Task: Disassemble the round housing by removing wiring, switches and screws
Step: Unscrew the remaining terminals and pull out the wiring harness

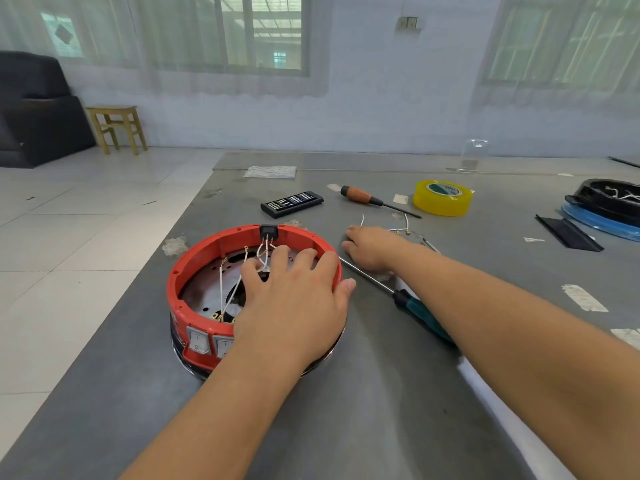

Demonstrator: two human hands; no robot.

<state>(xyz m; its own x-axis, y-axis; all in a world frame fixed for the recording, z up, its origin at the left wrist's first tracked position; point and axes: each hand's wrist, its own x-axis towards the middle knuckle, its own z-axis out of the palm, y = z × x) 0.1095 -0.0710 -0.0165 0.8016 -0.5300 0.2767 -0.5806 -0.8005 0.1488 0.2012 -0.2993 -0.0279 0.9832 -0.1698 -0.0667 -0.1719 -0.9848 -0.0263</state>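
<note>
Head view. The round housing, a red plastic ring on a metal base, sits on the grey counter toward its left edge. Two white rocker switches are set in the near outer wall; a black socket is mounted in the far rim. White wires with brass terminals run from the socket down across the metal plate inside.

The left hand lies over the right half of the housing. Its fingers are spread and reach down into the ring among the wires near the centre; the thumb rests outside the red wall on the right. Whether the fingertips pinch a wire cannot be told, as they are hidden behind the hand.

The right hand rests palm-down on the counter just right of the housing, apart from it, fingers relaxed and lying flat. Loose white wire pieces lie on the counter at its far side; whether it touches them cannot be told.

A teal-handled screwdriver lies on the counter between housing and right forearm, its shaft passing under the right wrist. Farther back lie a black bit case, a brown-handled screwdriver and a yellow tape roll. At the right edge, well apart, sits a black lid on a blue ring.
</note>
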